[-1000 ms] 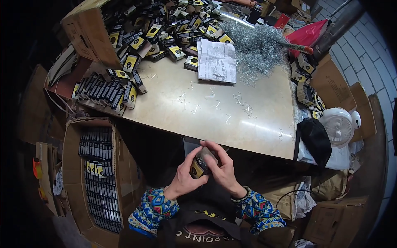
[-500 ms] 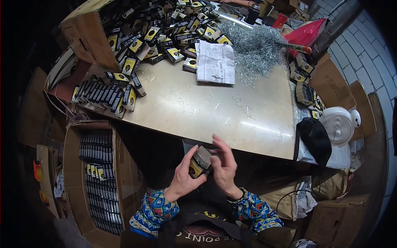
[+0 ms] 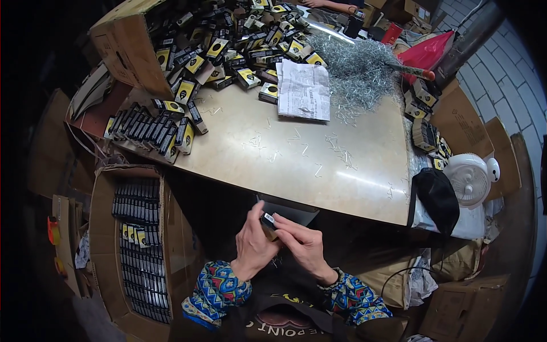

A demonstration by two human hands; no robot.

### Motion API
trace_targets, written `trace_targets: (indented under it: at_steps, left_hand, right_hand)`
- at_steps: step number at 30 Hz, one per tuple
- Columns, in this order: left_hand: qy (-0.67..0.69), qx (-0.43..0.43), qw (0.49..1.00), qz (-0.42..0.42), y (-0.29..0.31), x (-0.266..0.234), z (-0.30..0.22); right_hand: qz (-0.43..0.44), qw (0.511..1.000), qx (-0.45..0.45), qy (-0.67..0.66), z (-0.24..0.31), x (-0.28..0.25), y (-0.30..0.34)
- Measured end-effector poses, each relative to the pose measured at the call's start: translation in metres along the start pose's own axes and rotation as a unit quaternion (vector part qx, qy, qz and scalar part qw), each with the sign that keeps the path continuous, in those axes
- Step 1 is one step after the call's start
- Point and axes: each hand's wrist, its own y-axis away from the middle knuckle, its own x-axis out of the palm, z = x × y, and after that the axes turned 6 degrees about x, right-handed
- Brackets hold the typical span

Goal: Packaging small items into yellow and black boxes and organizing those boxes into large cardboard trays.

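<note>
Pale lettering on an apron, perhaps

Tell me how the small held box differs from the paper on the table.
The small box is black and yellow; the paper is whitish with dark print. The small box is held between the left hand and right hand; the paper lies on the table. Both bear print.

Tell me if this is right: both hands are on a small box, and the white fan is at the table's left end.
Wrong end: in the head view, the white fan is at the right end of the table. The left hand and right hand are on a small box.
</note>
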Motion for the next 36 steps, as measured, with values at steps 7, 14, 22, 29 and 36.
trace_targets:
  at_steps: [7,14,22,29,36]
  left_hand:
    - [-0.025,0.011,1.000,0.012,0.003,0.004,0.006]
    - [-0.020,-0.001,0.999,0.038,0.000,0.000,0.015]
    - [0.049,-0.018,0.995,0.084,-0.039,-0.037,0.026]
    - [-0.182,-0.011,0.941,-0.284,-0.097,-0.080,0.082]
    - [-0.395,-0.036,0.878,-0.269,-0.146,-0.073,0.114]
  right_hand:
    - [-0.077,0.994,0.067,-0.026,0.006,0.014,-0.003]
    - [-0.078,0.975,-0.141,0.152,0.004,0.019,-0.013]
    - [-0.010,0.963,-0.194,0.188,-0.004,0.019,-0.065]
    - [-0.045,0.914,-0.305,0.264,0.021,0.132,-0.223]
    - [0.075,0.942,-0.118,0.305,0.025,0.126,-0.204]
